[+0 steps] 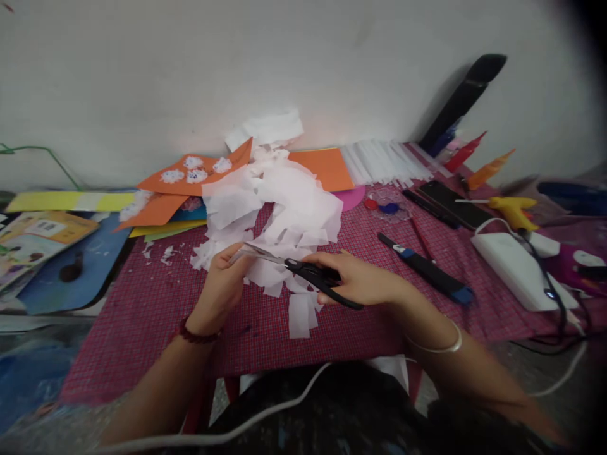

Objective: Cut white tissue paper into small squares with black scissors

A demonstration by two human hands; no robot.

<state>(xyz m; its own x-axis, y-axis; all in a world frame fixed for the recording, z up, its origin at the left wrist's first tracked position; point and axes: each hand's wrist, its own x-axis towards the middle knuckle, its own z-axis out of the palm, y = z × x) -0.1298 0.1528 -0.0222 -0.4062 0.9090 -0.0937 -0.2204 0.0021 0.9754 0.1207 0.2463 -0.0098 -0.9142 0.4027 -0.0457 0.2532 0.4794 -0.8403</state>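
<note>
My right hand (353, 278) is closed around the black handles of a pair of scissors (303, 270), whose metal blades point left. My left hand (224, 281) pinches a small piece of white paper at the blade tips, just above the red checked tablecloth (156, 316). Behind both hands lies a heap of white paper scraps (279, 202), and a loose white strip (300, 314) sits below the scissors. An orange card (190, 177) with white paper cut-outs stuck on it lies at the back left.
Right of my hands lie a black and blue tool (427, 268), a phone (450, 202), a yellow glue gun (515, 210), a white box (515, 268) with cables, and glue bottles (467, 153). Folded white paper strips (384, 161) rest by the wall. Coloured sheets and booklets (42, 243) cover the left.
</note>
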